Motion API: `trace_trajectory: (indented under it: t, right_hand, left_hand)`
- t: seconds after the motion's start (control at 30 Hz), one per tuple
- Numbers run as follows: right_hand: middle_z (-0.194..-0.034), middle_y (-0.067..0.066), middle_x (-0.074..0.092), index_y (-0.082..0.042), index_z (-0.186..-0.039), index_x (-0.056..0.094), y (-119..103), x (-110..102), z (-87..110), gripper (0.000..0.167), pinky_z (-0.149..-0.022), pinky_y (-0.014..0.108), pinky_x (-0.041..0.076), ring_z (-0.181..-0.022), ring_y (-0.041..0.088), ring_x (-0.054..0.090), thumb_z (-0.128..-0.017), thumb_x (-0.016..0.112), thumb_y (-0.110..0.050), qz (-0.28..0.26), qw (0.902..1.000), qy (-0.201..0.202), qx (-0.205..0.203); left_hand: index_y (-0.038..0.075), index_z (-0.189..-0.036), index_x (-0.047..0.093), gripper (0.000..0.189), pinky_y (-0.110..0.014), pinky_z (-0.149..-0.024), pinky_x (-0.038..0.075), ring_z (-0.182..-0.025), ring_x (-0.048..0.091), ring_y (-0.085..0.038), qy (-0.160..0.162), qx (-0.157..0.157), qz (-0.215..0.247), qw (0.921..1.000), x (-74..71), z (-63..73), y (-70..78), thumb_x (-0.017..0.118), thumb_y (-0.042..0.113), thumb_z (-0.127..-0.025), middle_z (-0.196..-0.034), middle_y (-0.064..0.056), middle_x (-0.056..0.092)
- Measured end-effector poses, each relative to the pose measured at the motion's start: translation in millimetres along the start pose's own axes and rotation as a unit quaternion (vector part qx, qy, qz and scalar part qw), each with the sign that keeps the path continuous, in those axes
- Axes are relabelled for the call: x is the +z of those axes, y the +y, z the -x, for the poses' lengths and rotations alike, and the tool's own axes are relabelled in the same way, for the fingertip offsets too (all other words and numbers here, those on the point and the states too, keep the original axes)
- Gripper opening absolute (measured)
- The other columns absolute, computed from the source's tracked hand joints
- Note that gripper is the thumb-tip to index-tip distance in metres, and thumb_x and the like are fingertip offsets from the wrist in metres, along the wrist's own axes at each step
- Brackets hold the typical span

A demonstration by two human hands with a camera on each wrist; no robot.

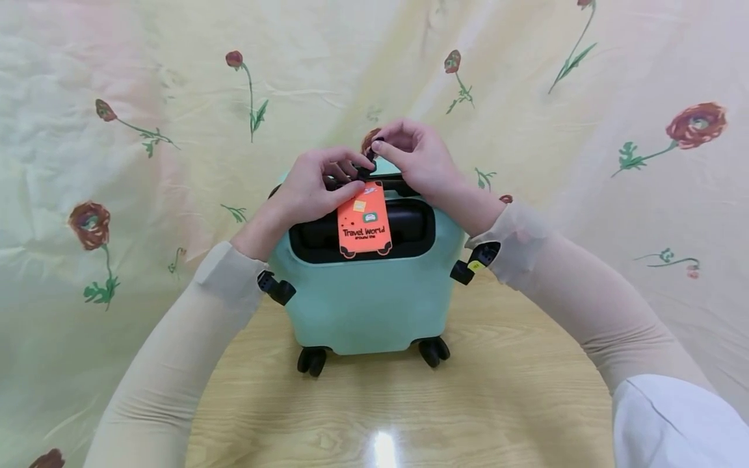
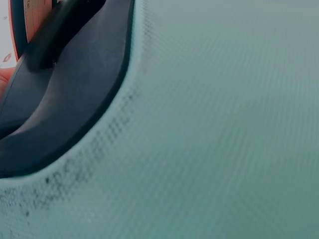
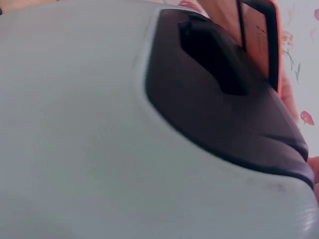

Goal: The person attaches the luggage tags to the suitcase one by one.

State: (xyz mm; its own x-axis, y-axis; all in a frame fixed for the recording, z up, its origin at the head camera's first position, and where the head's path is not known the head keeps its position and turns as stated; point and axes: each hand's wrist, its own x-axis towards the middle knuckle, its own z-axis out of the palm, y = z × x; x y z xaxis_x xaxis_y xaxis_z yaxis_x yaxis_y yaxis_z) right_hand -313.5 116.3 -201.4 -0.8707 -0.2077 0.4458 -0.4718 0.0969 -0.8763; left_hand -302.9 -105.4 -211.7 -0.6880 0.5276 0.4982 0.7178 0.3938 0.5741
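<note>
A mint-green suitcase point(image 1: 368, 305) stands upright on its black wheels, its black handle panel point(image 1: 412, 224) facing me. An orange luggage tag point(image 1: 364, 224) printed "Travel World" hangs in front of that panel. With thumb and fingers, my left hand point(image 1: 318, 185) holds the tag's top end where the black strap point(image 1: 372, 154) begins. My right hand point(image 1: 418, 156) pinches the upper part of the strap between thumb and fingers. How the strap runs behind the fingers is hidden. Both wrist views mostly show suitcase shell point(image 2: 214, 124), with the tag's edge point(image 3: 274, 45) beside the black panel.
The suitcase is on a wood-grain table point(image 1: 363, 403). A pale cloth point(image 1: 328, 71) with printed red flowers hangs behind it and at both sides. Small black devices point(image 1: 276, 288) are strapped at both wrists, close to the suitcase sides.
</note>
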Motion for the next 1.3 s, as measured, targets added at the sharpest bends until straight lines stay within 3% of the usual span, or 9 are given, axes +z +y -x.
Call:
trace_trajectory:
  t: [0.2,0.43,0.63,0.7,0.8,0.9,1.03,1.17,1.3]
  right_hand:
    - [-0.101,-0.002,0.079,-0.010,-0.105,0.071,3.1,0.0,2.9,0.003,-0.107,0.033,0.054,-0.100,0.012,0.074,-0.102,0.071,-0.009,0.001,0.9981,0.028,-0.054]
    - [-0.105,0.002,0.080,-0.012,-0.105,0.074,5.9,-7.0,-0.4,0.005,-0.105,0.031,0.052,-0.099,0.014,0.074,-0.100,0.074,-0.013,0.015,0.9993,0.004,-0.035]
    - [-0.111,0.008,0.080,-0.009,-0.109,0.076,5.2,-7.8,1.0,0.011,-0.106,0.032,0.053,-0.103,0.015,0.074,-0.100,0.075,-0.015,0.022,0.9993,-0.002,-0.030]
    - [-0.109,0.007,0.080,-0.009,-0.108,0.075,4.8,-6.8,2.0,0.009,-0.102,0.029,0.055,-0.097,0.015,0.073,-0.100,0.074,-0.014,0.022,0.9985,0.006,-0.050]
    - [-0.102,0.001,0.079,-0.006,-0.105,0.075,4.2,-4.7,5.0,0.007,-0.079,0.023,0.053,-0.076,0.013,0.066,-0.100,0.073,-0.011,0.040,0.9930,0.021,-0.109]
    - [-0.086,0.000,0.075,-0.001,-0.103,0.074,4.2,-2.8,10.1,0.006,-0.060,0.023,0.040,-0.061,0.012,0.053,-0.099,0.073,-0.005,0.071,0.9776,0.033,-0.195]
    - [-0.073,0.005,0.067,0.000,-0.101,0.074,5.6,0.3,14.0,0.003,-0.055,0.024,0.035,-0.059,0.010,0.051,-0.098,0.073,0.000,0.099,0.9551,0.050,-0.275]
    - [-0.076,-0.004,0.069,0.003,-0.100,0.073,6.1,0.4,13.0,0.005,-0.057,0.023,0.038,-0.061,0.010,0.055,-0.098,0.073,-0.002,0.099,0.9546,0.067,-0.273]
    - [-0.086,-0.007,0.075,0.002,-0.103,0.074,5.2,-6.6,10.0,0.011,-0.063,0.022,0.045,-0.066,0.011,0.062,-0.098,0.075,-0.007,0.110,0.9697,0.064,-0.209]
  left_hand:
    - [0.006,-0.122,0.060,0.034,-0.033,-0.089,0.058,-0.091,0.076,-0.028,0.024,-0.006,-0.002,0.9997,-0.1,-2.5,2.0,0.078,0.012,-0.094,-0.108,-0.015,0.073]
    - [0.008,-0.116,0.078,0.023,-0.039,-0.097,0.059,-0.096,0.076,-0.027,0.008,-0.036,-0.026,0.9990,1.3,-6.3,0.9,0.077,0.019,-0.096,-0.115,-0.011,0.077]
    - [0.009,-0.115,0.082,0.025,-0.034,-0.092,0.059,-0.094,0.076,-0.024,0.010,-0.063,-0.029,0.9975,2.5,-7.5,1.7,0.079,0.023,-0.095,-0.114,-0.011,0.080]
    - [0.009,-0.115,0.083,0.025,-0.030,-0.089,0.058,-0.093,0.076,-0.022,0.010,-0.072,-0.026,0.9971,2.6,-9.2,2.2,0.079,0.024,-0.095,-0.113,-0.010,0.081]
    - [0.010,-0.115,0.083,0.024,-0.025,-0.084,0.057,-0.089,0.075,-0.021,0.002,-0.086,-0.009,0.9963,2.1,-12.8,3.0,0.079,0.023,-0.096,-0.110,-0.010,0.081]
    - [0.010,-0.118,0.082,0.025,-0.023,-0.079,0.057,-0.086,0.074,-0.019,-0.014,-0.099,0.015,0.9949,1.8,-15.2,2.9,0.078,0.022,-0.096,-0.109,-0.011,0.080]
    - [0.009,-0.118,0.082,0.025,-0.024,-0.078,0.057,-0.083,0.072,-0.017,-0.031,-0.108,0.036,0.9931,2.1,-15.8,2.3,0.077,0.020,-0.097,-0.108,-0.011,0.080]
    - [0.009,-0.117,0.083,0.024,-0.025,-0.082,0.058,-0.087,0.075,-0.017,-0.027,-0.106,0.026,0.9936,2.6,-16.6,3.3,0.077,0.022,-0.097,-0.108,-0.011,0.081]
    - [0.009,-0.121,0.082,0.029,-0.031,-0.094,0.060,-0.099,0.078,-0.020,-0.012,-0.086,-0.004,0.9962,4.1,-16.4,1.7,0.079,0.024,-0.096,-0.114,-0.012,0.082]
